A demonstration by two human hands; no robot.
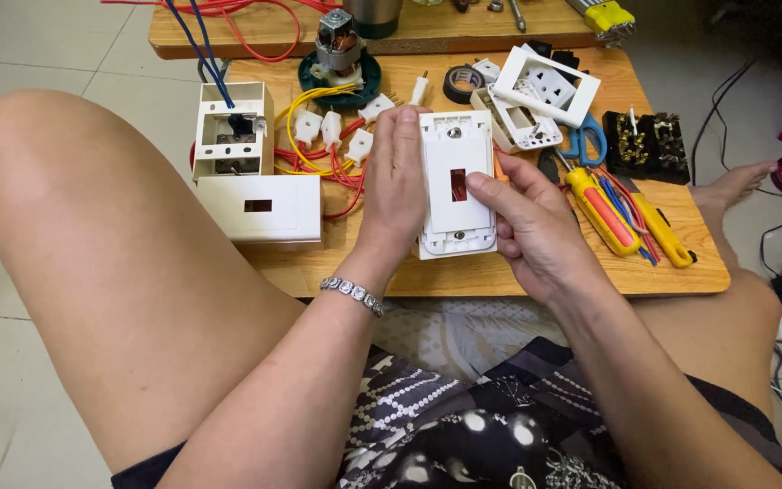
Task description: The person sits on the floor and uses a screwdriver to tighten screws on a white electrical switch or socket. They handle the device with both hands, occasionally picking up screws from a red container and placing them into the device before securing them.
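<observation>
Screwdrivers (604,213), blue scissors (586,140), tape roll (462,83), white box (233,127) on board (536,272)

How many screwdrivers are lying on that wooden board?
2, as far as I can see. A red-and-yellow-handled screwdriver lies just right of the right hand, and a yellow-handled screwdriver lies beside it, nearer the board's right edge. Others may hide under the clutter.

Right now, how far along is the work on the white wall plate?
Done: a white box lies closed on the board. In hand: both hands, left and right, hold the white wall plate, its slot empty. Left: loose frames and wired connectors lie unassembled.
</observation>
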